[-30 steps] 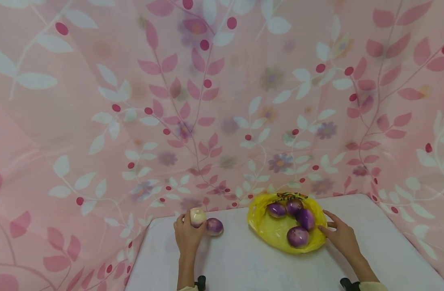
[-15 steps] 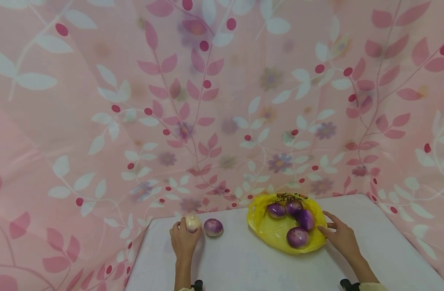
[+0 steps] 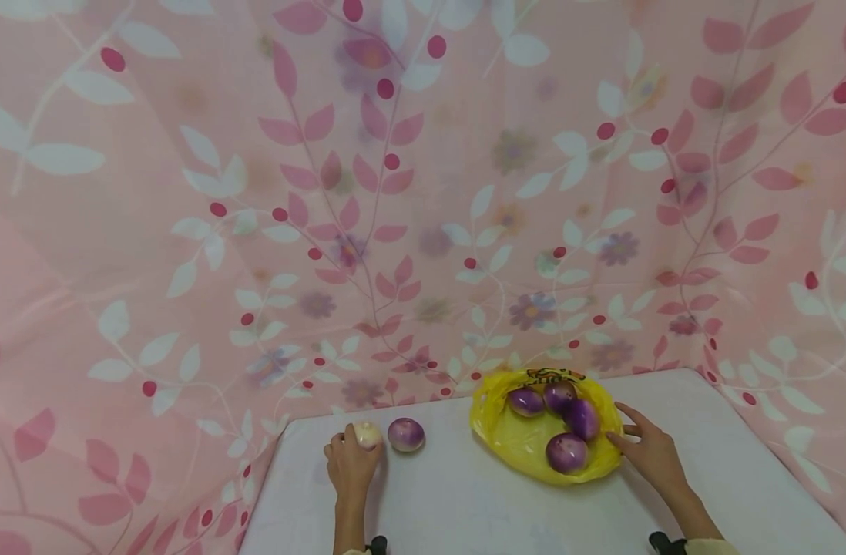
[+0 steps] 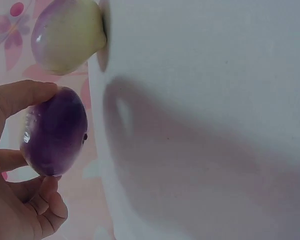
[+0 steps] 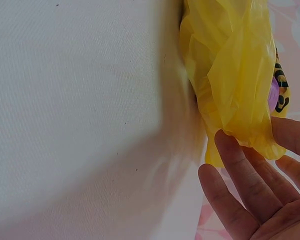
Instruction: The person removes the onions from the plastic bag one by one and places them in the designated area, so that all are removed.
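Note:
My left hand (image 3: 351, 466) grips a purple-and-white onion (image 3: 368, 436) at the left of the table. The left wrist view shows the thumb on one side of this onion (image 4: 55, 132) and fingers on the other; it looks just clear of the cloth. Close to its right lies a second onion (image 3: 405, 435) on the table. My right hand (image 3: 655, 460) touches the right side of a yellow plastic bag (image 3: 513, 443) with spread, fairly straight fingers (image 5: 240, 170). Several purple onions (image 3: 567, 452) lie in the bag's wide mouth. Part of the bag's far side is hidden.
A white cloth (image 3: 464, 501) covers the table. A pink floral curtain (image 3: 423, 231) hangs right behind its back edge and along the sides.
My left hand has carried its onion a little left and down, away from the other onion, and has lowered it slightly since half a second ago. The right hand and bag stay put.

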Motion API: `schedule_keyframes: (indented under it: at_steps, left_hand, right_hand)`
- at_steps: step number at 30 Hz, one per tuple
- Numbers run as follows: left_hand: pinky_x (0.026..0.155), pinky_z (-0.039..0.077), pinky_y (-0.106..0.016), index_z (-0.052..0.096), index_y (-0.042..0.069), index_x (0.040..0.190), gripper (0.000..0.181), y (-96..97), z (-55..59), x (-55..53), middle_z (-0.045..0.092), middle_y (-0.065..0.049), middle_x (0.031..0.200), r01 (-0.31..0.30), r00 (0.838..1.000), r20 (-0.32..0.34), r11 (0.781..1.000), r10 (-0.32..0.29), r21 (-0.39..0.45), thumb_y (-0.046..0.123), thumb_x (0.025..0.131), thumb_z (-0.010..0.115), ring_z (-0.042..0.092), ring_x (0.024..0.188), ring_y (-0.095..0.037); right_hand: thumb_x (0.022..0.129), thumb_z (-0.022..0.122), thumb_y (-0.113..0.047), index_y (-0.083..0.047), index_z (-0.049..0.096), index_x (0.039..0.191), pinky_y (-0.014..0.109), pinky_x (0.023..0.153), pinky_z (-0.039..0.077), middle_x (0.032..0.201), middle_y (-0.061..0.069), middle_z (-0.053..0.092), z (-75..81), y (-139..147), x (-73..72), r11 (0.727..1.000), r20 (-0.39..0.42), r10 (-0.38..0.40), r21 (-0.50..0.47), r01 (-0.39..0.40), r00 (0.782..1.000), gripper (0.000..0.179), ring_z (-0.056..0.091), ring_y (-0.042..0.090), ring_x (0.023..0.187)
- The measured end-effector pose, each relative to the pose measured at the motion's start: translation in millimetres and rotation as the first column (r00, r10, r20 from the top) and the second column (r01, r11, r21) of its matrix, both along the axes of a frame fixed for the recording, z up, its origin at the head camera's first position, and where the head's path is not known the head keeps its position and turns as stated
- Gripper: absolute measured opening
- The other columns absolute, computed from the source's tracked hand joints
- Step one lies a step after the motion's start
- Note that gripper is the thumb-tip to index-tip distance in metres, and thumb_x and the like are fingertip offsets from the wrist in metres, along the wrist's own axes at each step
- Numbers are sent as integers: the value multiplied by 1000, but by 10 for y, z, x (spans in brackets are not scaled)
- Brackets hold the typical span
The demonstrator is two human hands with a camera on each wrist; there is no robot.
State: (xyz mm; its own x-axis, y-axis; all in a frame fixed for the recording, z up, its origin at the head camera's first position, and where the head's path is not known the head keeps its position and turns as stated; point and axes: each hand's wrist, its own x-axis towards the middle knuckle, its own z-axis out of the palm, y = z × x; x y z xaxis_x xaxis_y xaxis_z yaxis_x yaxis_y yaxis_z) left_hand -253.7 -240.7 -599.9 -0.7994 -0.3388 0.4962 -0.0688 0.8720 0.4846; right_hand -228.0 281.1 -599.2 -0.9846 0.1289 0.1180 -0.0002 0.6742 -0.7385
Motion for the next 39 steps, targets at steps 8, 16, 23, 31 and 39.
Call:
schedule_keyframes:
  at_steps: [8,16,23,31,39]
  left_hand:
    - [66,47,-60,58,-7,116,61,-4,-60,-2,54,-31,102,-10,997,74,1000,11,-9,23,70,83,49,92,-48]
    - [65,47,-60,55,-8,122,64,-10,-128,13,53,-32,110,-3,994,112,1000,4,-6,20,72,84,49,95,-47]
    - [64,46,-58,56,-7,120,65,-29,-148,26,53,-31,110,7,996,92,1000,-6,-5,17,68,86,48,94,-47]
    - [68,46,-58,54,-6,127,72,-20,-131,76,53,-30,116,17,994,108,1000,-18,3,21,69,87,48,97,-46]
    - [69,46,-58,55,-2,129,75,16,-35,107,54,-28,118,29,998,47,1000,-29,5,21,67,91,49,98,-45]
  right_hand:
    - [91,71,-30,-1,41,145,46,70,57,114,32,63,3,-3,-7,1000,5,-5,-3,5,1000,69,57,53,107]
    - [91,71,-30,-1,42,145,48,71,57,115,33,63,10,-6,-12,1000,0,-2,-7,2,1000,68,57,54,107]
    - [92,70,-29,-1,42,145,47,71,57,115,33,63,-17,-6,-6,1000,-12,6,-7,-6,1000,66,58,52,106]
    - [92,70,-30,0,42,144,45,68,57,116,34,62,12,-11,13,1000,-16,10,0,-10,1000,67,60,52,104]
    - [91,71,-29,-1,43,144,44,67,57,113,33,64,-10,-11,7,1000,-44,13,2,-13,999,66,60,51,103]
